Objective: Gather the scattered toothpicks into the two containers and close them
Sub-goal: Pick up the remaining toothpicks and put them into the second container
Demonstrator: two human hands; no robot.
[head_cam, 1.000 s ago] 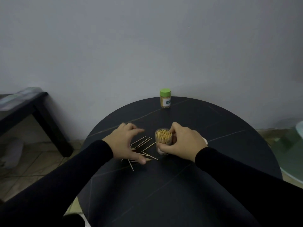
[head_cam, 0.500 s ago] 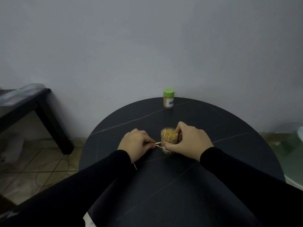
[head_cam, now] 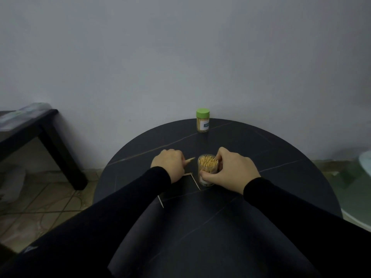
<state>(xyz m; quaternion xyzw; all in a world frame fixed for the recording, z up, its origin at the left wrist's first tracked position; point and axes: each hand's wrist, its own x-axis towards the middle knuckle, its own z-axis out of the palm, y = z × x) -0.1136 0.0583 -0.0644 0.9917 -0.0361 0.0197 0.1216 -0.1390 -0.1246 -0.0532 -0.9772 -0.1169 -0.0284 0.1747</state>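
Since 0.5 s ago, left hand lifted off table w/ a bundle of toothpicks, tips pointing at the open container; fingers curled tight round bundle. Right hand grips open container, fingers wrapped round its side, jar upright, packed w/ picks. Loose toothpicks lie on round black table just left of jar; one more near table edge. Green-lidded container stands closed at far edge.

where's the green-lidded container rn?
Head view: the green-lidded container stands upright at the far edge of the round table, close to the wall, beyond the open container that the right hand holds.
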